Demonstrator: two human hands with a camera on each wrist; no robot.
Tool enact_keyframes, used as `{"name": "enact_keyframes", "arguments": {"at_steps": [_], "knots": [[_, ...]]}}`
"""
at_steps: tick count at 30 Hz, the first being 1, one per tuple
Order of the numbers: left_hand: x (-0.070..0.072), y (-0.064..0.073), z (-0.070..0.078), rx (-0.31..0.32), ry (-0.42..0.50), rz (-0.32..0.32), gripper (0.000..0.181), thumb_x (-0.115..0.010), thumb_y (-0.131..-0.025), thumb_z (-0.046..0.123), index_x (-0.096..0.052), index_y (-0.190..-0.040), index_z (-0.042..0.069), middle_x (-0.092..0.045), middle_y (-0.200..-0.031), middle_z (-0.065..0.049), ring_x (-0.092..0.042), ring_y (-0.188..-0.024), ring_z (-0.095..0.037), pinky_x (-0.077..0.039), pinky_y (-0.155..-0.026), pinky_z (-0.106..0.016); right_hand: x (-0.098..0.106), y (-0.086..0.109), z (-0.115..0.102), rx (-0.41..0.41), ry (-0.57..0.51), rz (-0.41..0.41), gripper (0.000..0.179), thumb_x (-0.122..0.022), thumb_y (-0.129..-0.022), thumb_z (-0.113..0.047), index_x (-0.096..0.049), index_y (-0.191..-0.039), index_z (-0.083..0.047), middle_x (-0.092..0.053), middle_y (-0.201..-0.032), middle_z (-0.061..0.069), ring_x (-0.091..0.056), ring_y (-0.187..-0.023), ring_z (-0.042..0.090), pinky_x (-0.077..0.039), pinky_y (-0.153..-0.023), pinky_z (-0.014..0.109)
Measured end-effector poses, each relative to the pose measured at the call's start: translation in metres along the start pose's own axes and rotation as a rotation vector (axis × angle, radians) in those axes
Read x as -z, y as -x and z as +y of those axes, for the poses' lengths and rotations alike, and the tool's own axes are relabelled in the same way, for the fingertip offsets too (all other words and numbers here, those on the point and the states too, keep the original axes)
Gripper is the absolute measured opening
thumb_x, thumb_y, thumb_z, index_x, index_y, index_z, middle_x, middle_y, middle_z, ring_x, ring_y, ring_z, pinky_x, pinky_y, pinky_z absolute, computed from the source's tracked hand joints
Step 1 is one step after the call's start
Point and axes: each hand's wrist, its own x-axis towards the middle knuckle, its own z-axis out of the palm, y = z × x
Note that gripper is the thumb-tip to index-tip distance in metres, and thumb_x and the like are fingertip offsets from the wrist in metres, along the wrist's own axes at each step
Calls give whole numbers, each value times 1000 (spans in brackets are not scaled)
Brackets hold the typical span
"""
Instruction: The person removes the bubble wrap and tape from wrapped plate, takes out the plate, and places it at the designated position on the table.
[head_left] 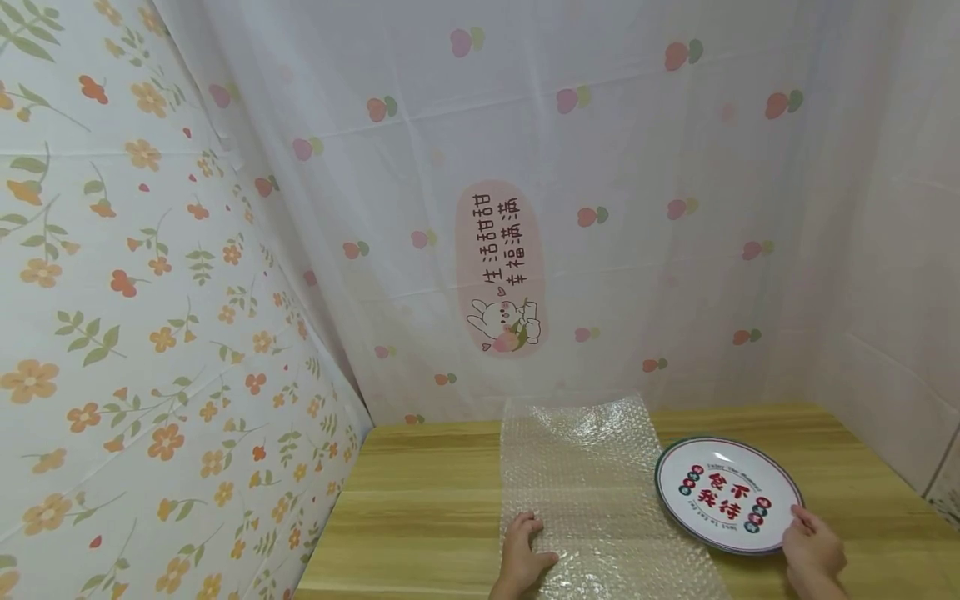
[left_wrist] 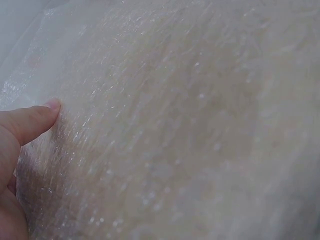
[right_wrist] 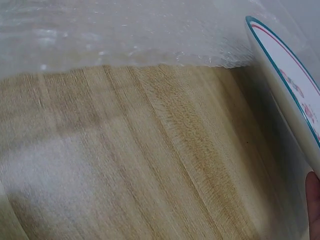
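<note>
A white plate [head_left: 723, 475] with a green rim and red and green Chinese lettering is at the right in the head view. My right hand [head_left: 813, 550] pinches its right edge, thumb on top. The right wrist view shows the plate [right_wrist: 287, 65] raised at a slant above the wood, with only a bit of the hand [right_wrist: 313, 200] visible. A sheet of clear bubble wrap [head_left: 577, 483] lies flat just left of the plate. My left hand [head_left: 522, 554] rests on the sheet's left part, fingers loosely spread. In the left wrist view a fingertip of the left hand [left_wrist: 25, 125] touches the bubble wrap [left_wrist: 165, 120].
The wooden table [head_left: 420, 500] extends to both sides of the bubble wrap. Behind it hangs a pale curtain [head_left: 637, 292] with small fruit prints and a rabbit drawing. A flowered curtain [head_left: 172, 375] borders the table on the left.
</note>
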Motion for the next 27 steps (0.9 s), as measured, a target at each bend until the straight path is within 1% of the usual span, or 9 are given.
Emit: {"name": "enact_keyframes", "arguments": {"at_steps": [5,9,12,16,18,19,21,23,27], "knots": [[0,1,-1,-5,-12,-2,42,-80,-52,7,-61,-89,-1,-54,-106,-16,-46,-105,-39,-35,-91,-44,5,4,0,-4,-5,3,41,-37,-86,1,-44,-126,1,-45,-119,26,-29,-59,-11,-35,-45,10],[1,1,0,-6,-22,-3,42,-80,-52,7,-61,-89,-1,-54,-106,-16,-46,-105,-39,-35,-91,-43,7,4,-1,-1,-3,5,39,-39,-85,0,-45,-124,1,-52,-101,23,-31,-57,-10,-36,-45,12],[0,1,0,0,-18,-3,42,-80,-52,7,-61,-89,-1,-54,-106,-16,-45,-106,-40,-35,-91,-44,8,4,-1,-11,-16,11,40,-40,-86,-1,-45,-125,-1,-54,-77,2,-32,-57,-10,-37,-46,13],[1,1,2,7,-10,-10,42,-80,-53,7,-61,-90,-1,-54,-107,-16,-45,-106,-40,-34,-92,-45,9,3,-1,-31,-42,14,40,-40,-87,-4,-45,-127,-5,-37,-62,-26,-32,-59,-9,-35,-48,12],[1,1,3,7,-10,-14,42,-80,-53,7,-61,-90,-1,-54,-107,-16,-45,-106,-39,-34,-92,-45,8,2,-1,-43,-54,15,40,-39,-87,-3,-45,-127,-4,-53,-70,-13,-38,-64,-5,-35,-50,13],[2,1,3,-1,-10,-12,42,-80,-53,7,-61,-89,-1,-54,-107,-17,-45,-106,-40,-34,-92,-45,7,-1,1,-55,-65,21,39,-39,-87,-3,-50,-124,-12,-51,-66,-17,-38,-63,-6,-36,-49,14],[2,2,2,-9,-10,-9,42,-80,-53,7,-60,-89,-1,-53,-107,-17,-45,-105,-40,-34,-91,-45,6,-3,2,-97,-79,33,41,-39,-87,-1,-49,-125,-14,-60,-87,-2,-44,-71,0,-36,-47,14],[2,2,2,-8,-6,-11,42,-79,-53,7,-60,-89,-2,-53,-108,-17,-45,-106,-40,-34,-92,-45,4,-5,2,-124,-99,43,42,-37,-88,-1,-47,-127,-13,-55,-116,13,-50,-89,13,-35,-48,13],[2,2,2,-10,0,-11,42,-79,-54,7,-61,-90,-2,-53,-107,-17,-44,-106,-41,-34,-91,-46,5,-2,0,-162,-109,61,42,-34,-90,-4,-39,-131,-9,-38,-135,15,-39,-116,25,-33,-52,11]]}}
